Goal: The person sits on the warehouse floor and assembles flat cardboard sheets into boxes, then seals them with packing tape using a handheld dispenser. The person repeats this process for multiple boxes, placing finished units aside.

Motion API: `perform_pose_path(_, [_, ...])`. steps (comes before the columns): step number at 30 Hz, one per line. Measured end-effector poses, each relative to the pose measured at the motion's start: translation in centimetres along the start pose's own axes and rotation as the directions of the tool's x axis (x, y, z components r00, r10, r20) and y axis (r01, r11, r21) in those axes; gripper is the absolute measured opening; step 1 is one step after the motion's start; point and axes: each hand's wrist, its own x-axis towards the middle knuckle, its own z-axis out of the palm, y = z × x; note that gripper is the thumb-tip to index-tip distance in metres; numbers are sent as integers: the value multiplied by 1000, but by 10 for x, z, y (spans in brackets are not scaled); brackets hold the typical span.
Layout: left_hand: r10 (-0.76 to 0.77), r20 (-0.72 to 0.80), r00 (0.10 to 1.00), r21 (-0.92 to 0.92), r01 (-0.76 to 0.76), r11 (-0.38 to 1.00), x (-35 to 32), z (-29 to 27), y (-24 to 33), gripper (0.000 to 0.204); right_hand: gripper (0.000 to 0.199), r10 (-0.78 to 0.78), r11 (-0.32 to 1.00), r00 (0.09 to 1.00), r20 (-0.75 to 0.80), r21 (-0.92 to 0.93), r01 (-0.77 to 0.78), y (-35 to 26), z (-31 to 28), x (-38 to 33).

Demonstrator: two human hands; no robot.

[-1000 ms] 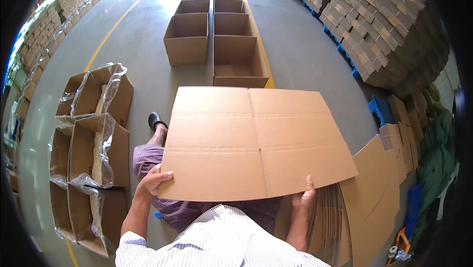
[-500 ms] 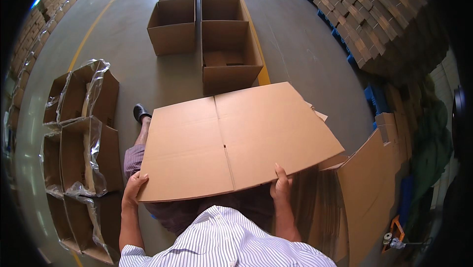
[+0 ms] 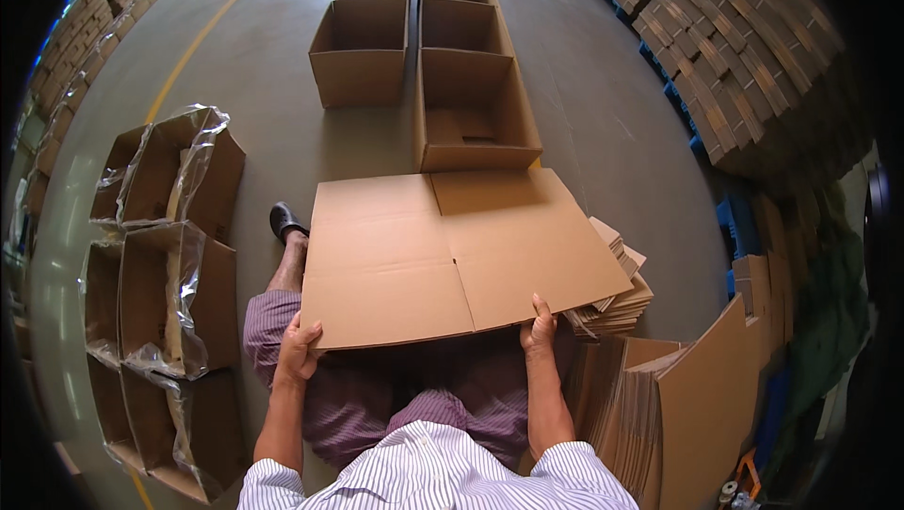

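Note:
A folded-flat brown cardboard box (image 3: 395, 246) lies across my lap, held out level with its middle seam running away from me. My left hand (image 3: 298, 348) grips its near left corner, thumb on top. Toward the right end of the near edge, my right hand (image 3: 539, 326) pinches the board, thumb up and fingers underneath. The board's far edge comes right up to the nearest open box (image 3: 480, 157) of the row ahead; whether they touch I cannot tell. A shadow falls on the board's far right part.
Two rows of open boxes (image 3: 363, 77) stretch ahead. At left stand open boxes with clear plastic liners (image 3: 212, 303). Right of my legs are upright flat cardboard sheets (image 3: 706, 397) and a small flat stack (image 3: 626, 298). Bundled cardboard on blue pallets (image 3: 734, 67) stands at far right.
The flat box has swung out toward the nearest open box, its far edge now against that box in view. Both hands keep their grip. My view has shifted slightly left.

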Motion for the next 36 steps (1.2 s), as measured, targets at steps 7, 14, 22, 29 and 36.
perform_pose_path(7, [101, 6, 995, 20, -101, 995, 46, -5, 25, 47, 26, 93, 995, 996, 1, -19, -93, 10, 23, 17])
perform_pose_path(14, [123, 14, 992, 99, -124, 987, 111, 0, 73, 47, 23, 135, 991, 991, 20, 12, -136, 32, 76, 50])
perform_pose_path(22, [260, -10, 966, 101, -258, 961, 213, -8, 108, 36, 25, 154, 988, 985, 81, 6, -155, 68, 145, 114])
perform_pose_path(29, [388, -127, 913, 135, -371, 919, 302, -12, 141, 35, 20, 151, 986, 980, 128, 53, -159, 104, 200, 170])
perform_pose_path(36, [401, -116, 909, 159, -382, 910, 363, -10, 155, 35, 20, 141, 988, 985, 100, 48, -147, 118, 229, 221])
